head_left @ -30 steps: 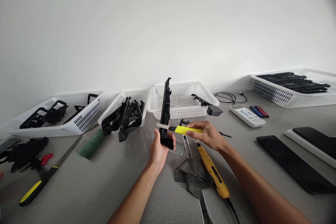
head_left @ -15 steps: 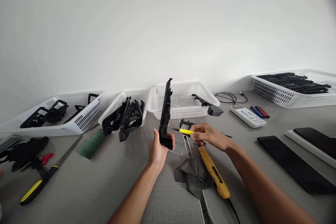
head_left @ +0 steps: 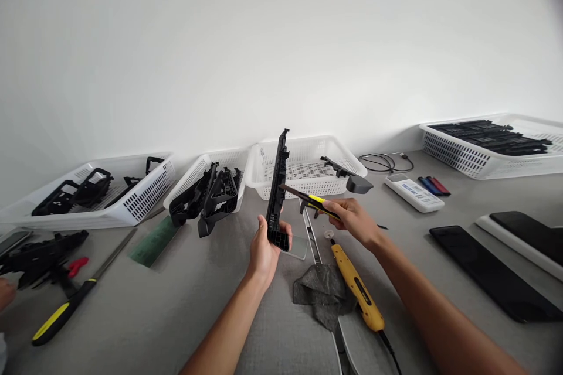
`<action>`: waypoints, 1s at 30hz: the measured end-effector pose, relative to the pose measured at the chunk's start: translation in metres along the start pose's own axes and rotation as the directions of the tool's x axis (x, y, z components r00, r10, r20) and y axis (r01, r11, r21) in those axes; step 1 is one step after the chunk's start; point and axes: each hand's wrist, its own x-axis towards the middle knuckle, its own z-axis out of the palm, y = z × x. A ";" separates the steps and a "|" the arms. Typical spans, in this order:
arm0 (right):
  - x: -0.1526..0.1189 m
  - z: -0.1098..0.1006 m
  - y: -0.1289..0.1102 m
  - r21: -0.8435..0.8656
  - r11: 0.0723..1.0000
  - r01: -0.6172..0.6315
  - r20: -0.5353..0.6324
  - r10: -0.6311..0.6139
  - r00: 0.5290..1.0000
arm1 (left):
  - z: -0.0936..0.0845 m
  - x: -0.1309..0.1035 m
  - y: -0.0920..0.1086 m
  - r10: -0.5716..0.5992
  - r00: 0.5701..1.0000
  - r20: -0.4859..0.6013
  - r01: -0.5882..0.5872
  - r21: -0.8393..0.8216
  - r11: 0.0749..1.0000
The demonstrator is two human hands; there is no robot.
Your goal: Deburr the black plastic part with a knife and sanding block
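Note:
My left hand (head_left: 265, 246) is wrapped round the lower end of a long black plastic part (head_left: 277, 187), which stands nearly upright. In my right hand (head_left: 352, 220) is a yellow and black knife-like tool (head_left: 314, 201); its dark tip points left and meets or overlaps the part's edge at mid-height. Below my right hand lies a yellow power tool (head_left: 358, 287) with a cord. A dark grey cloth (head_left: 323, 293) rests beside it, near a metal ruler-like strip (head_left: 312, 237) and a clear plate (head_left: 299, 247).
White baskets (head_left: 303, 189) with black parts line the wall. At left are a yellow-black file (head_left: 65, 312), a green sheet (head_left: 153, 241) and another person's hand (head_left: 6, 293). A white device (head_left: 414, 193) and black phone-like slab (head_left: 492, 272) lie right.
The tool in my right hand has tilted and its tip has moved up and left to the black part. At the far left, the other person's hand and a black part have shifted.

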 end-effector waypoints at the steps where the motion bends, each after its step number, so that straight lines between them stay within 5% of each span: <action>1: 0.000 0.000 0.001 -0.017 1.000 0.017 -0.039 -0.018 0.999 | 0.000 0.000 0.000 0.001 1.000 0.000 -0.001 0.003 1.000; 5: 0.001 0.001 0.002 -0.105 0.987 0.125 -0.119 -0.137 0.983 | 0.001 -0.001 0.000 0.002 1.000 -0.001 -0.002 0.015 1.000; 15: -0.005 0.007 -0.001 -0.481 0.832 0.278 -0.011 -0.322 0.947 | 0.001 0.000 0.000 0.015 1.000 -0.015 -0.014 0.015 1.000; 30: -0.005 0.010 -0.003 -0.422 0.866 0.270 0.059 -0.271 0.961 | 0.001 0.000 -0.003 0.024 0.999 -0.028 -0.023 0.036 0.999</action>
